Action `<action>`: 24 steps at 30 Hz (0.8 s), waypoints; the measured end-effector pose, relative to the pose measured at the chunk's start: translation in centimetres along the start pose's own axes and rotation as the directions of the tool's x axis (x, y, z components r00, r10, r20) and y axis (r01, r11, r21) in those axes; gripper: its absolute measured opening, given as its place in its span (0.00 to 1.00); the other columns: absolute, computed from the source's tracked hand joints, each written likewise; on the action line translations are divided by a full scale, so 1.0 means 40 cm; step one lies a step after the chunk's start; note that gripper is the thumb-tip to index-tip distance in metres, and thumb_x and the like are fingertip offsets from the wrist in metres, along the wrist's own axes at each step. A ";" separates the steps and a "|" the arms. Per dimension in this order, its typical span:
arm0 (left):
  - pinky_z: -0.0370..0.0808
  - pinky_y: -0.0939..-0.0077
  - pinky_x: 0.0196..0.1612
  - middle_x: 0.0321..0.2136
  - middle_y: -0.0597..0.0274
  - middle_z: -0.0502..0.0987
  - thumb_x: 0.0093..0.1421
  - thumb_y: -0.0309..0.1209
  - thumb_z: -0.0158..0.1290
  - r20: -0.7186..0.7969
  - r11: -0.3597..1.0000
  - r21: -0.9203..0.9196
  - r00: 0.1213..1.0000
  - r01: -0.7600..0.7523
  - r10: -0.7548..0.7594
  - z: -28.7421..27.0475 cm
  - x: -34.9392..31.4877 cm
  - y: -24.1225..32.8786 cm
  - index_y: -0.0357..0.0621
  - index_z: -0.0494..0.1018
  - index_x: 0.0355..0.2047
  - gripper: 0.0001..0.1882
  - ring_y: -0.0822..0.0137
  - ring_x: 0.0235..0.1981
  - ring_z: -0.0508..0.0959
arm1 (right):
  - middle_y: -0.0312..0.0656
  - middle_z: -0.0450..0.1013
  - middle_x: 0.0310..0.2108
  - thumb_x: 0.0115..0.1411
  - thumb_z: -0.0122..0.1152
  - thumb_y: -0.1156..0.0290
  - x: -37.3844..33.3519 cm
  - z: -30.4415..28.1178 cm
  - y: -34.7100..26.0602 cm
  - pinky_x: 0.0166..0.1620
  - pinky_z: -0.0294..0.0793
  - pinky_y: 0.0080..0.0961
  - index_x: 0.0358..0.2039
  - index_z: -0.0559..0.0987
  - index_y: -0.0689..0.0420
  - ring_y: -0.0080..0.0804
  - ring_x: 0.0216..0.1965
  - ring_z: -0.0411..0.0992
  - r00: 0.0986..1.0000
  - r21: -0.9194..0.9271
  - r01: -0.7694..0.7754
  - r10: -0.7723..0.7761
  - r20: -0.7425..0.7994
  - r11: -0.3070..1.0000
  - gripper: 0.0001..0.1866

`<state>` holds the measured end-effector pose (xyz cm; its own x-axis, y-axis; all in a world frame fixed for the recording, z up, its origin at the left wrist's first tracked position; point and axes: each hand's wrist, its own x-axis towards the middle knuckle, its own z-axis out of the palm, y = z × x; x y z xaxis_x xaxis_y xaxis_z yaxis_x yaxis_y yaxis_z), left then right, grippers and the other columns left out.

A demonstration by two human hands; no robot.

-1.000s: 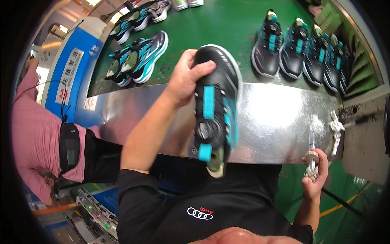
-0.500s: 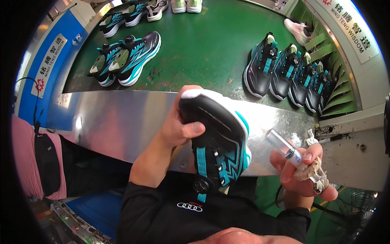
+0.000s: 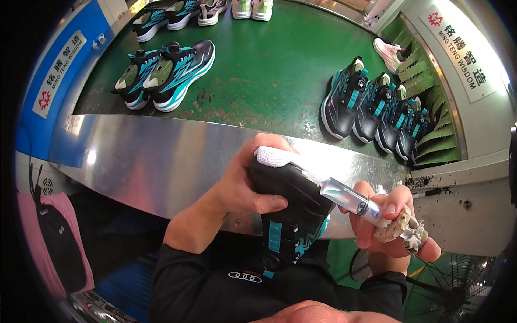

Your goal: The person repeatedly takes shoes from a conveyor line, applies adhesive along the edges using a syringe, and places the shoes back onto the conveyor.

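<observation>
My left hand point(image 3: 256, 183) is closed on a black sneaker point(image 3: 291, 199) with teal straps and trim, its toe up and its dial lace end down by my shirt. The thumb presses on the black toe; white sole shows at the tip. In my right hand point(image 3: 396, 218) is a clear syringe point(image 3: 350, 200), held along its barrel by the fingers. Its narrow tip points at the sole edge near the toe; whether it touches I cannot tell. A crumpled beige lump point(image 3: 398, 225) surrounds the syringe's rear end, against the same hand.
A metal ledge point(image 3: 140, 156) fronts the green belt point(image 3: 258, 81). Several black-and-teal sneakers point(image 3: 344, 102) line up at right, before green strip flaps point(image 3: 436, 124). A matching pair point(image 3: 177, 78) stands at left; more shoes are behind. At lower right is a fan point(image 3: 452, 285).
The syringe has moved left, its tip now at the shoe's sole edge. The sneaker has shifted slightly down and tilted. The view has shifted a little.
</observation>
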<state>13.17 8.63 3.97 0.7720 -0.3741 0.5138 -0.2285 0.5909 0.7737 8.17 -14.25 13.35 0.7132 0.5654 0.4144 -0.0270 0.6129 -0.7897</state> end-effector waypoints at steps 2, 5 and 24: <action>0.73 0.67 0.41 0.36 0.46 0.73 0.40 0.29 0.66 -0.006 1.000 -0.001 1.000 0.000 0.000 0.002 -0.001 0.002 0.44 0.60 0.47 0.35 0.59 0.39 0.75 | 0.48 0.69 0.34 0.43 0.61 0.32 -0.004 0.011 -0.004 0.44 0.60 0.29 0.46 0.67 0.62 0.34 0.36 0.67 0.998 0.017 -0.034 0.035 -0.048 0.999 0.45; 0.73 0.67 0.41 0.36 0.46 0.73 0.39 0.29 0.66 -0.004 1.000 0.020 1.000 0.013 -0.013 -0.001 -0.003 0.005 0.44 0.60 0.47 0.35 0.59 0.39 0.75 | 0.49 0.67 0.38 0.43 0.61 0.32 -0.009 0.015 -0.006 0.44 0.60 0.29 0.47 0.66 0.63 0.34 0.36 0.67 0.994 0.031 -0.063 0.065 -0.083 0.998 0.46; 0.73 0.70 0.44 0.40 0.51 0.72 0.39 0.38 0.64 -0.209 0.992 -0.005 0.970 0.128 -0.127 0.010 -0.002 0.030 0.41 0.60 0.48 0.37 0.62 0.41 0.74 | 0.49 0.66 0.36 0.45 0.62 0.35 -0.037 -0.009 0.008 0.40 0.58 0.23 0.49 0.66 0.61 0.33 0.37 0.66 0.999 -0.064 0.006 -0.009 -0.034 0.998 0.44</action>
<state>12.60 9.07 4.99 0.9017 -0.2879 0.3225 -0.1243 0.5417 0.8313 7.37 -15.08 12.33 0.7369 0.5410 0.4054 0.0222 0.5801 -0.8143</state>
